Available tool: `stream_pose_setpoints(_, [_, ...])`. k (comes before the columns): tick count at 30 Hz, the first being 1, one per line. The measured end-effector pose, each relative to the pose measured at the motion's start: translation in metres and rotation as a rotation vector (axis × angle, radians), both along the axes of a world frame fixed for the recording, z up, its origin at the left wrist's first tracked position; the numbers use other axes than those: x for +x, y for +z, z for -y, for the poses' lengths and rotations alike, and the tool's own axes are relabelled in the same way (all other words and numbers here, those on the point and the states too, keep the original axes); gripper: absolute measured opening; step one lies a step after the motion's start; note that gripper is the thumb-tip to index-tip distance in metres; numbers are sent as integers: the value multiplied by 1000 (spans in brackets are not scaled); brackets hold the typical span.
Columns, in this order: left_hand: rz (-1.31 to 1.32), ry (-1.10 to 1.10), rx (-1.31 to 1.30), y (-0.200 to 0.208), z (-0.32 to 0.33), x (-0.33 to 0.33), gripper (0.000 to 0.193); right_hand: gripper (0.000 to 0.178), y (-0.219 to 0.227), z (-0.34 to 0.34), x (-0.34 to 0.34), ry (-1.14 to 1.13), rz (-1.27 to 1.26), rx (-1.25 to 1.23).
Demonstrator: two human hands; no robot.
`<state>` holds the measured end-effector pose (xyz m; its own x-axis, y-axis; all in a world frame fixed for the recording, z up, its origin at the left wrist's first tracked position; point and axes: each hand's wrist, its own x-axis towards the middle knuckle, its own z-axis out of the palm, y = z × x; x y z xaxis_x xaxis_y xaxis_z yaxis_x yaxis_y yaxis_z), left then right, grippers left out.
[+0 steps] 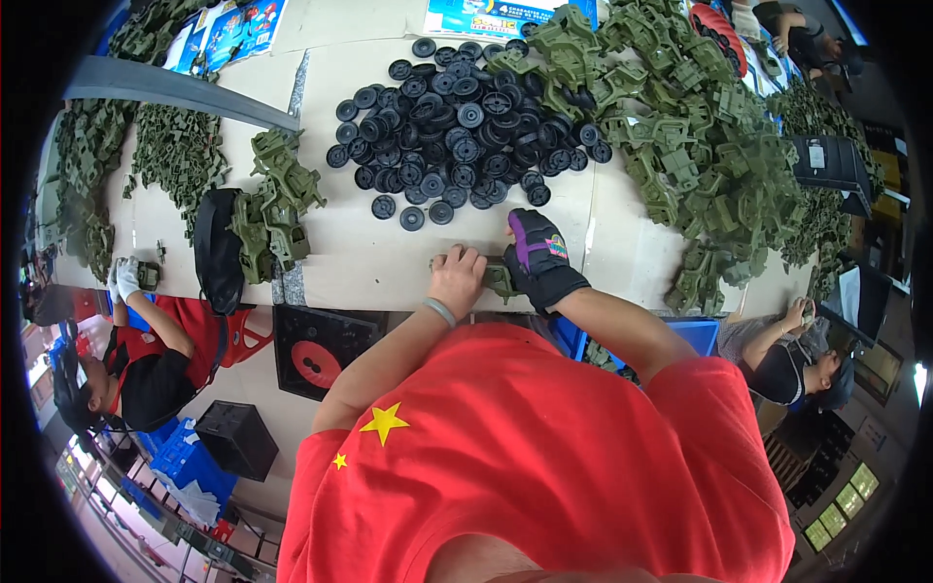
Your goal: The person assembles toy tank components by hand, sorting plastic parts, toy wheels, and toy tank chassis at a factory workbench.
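Observation:
A green moulded plastic part point(501, 280) lies between my two hands at the near edge of the table. My left hand point(457, 279) is bare, with a band on its wrist. Its fingers are curled beside the part and seem to hold its left side, though the fingertips are partly hidden. My right hand point(539, 257) wears a black and purple glove and is closed on the part's right side. Just beyond both hands spreads a large heap of black plastic wheels point(457, 131), with a few loose ones at its near edge.
Large piles of green parts point(680, 155) cover the table's right side; smaller stacks point(282, 199) stand left, beside a black object point(216, 243). A grey bar point(180, 92) crosses the far left. Blue bins point(692, 335) sit below the edge. Co-workers point(155, 360) work at both sides.

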<state>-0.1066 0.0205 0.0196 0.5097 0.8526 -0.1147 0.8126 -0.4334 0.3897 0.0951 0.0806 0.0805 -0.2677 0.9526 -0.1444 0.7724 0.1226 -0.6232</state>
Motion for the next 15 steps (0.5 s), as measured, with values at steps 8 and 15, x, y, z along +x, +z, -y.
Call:
stream_pose_setpoints(8, [45, 8, 24, 4, -2, 1, 44, 31, -7, -13, 3, 225, 55, 47])
stream_pose_setpoints(15, [-20, -3, 39, 4, 2, -1, 55, 34, 0, -25, -2, 507, 66, -11])
